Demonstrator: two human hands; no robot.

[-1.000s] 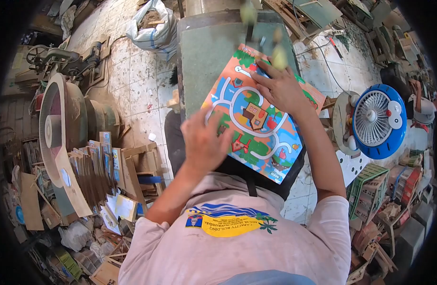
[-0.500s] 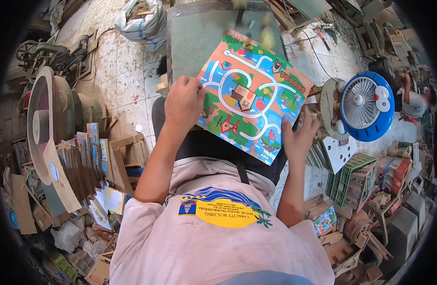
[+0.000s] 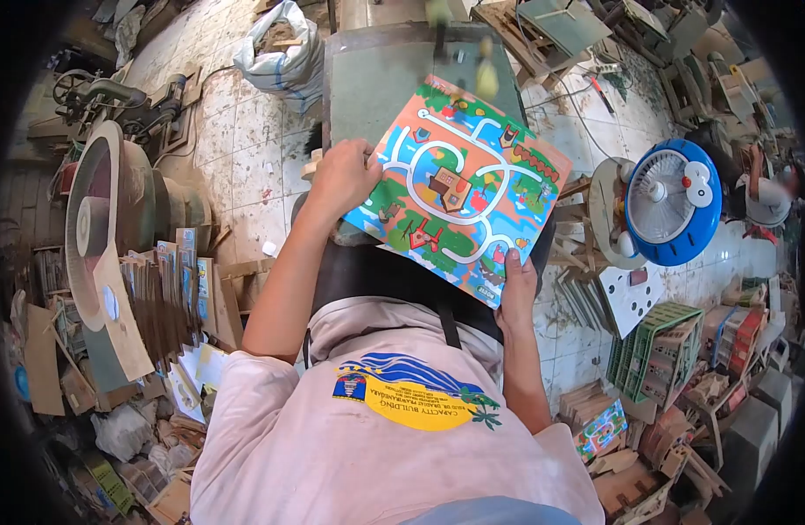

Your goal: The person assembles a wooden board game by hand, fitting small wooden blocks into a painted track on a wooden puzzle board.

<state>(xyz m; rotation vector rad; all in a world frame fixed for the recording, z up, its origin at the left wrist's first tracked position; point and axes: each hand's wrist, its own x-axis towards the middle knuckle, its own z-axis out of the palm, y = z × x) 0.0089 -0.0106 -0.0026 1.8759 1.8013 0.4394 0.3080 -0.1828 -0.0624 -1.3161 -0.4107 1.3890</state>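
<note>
A colourful printed maze board [image 3: 459, 188], with white winding tracks and a small house in its middle, is tilted over my lap. My left hand [image 3: 346, 179] is closed at the board's left edge, its fingertips partly hidden. At the lower right corner my right hand [image 3: 518, 284] grips the board, thumb on the printed face and the other fingers out of sight beneath. Behind the board stands a green-grey work surface [image 3: 376, 79], partly covered by it.
A blue fan [image 3: 674, 203] stands to the right, near a green crate [image 3: 639, 354]. On the left are a large sanding wheel [image 3: 96, 227] and stacked thin boards [image 3: 162, 302]. A white sack [image 3: 284, 57] sits at the back. Another person [image 3: 766, 197] is at far right.
My right hand has moved down and left from beside the board's right edge to grip its lower right corner. The view has shifted slightly.
</note>
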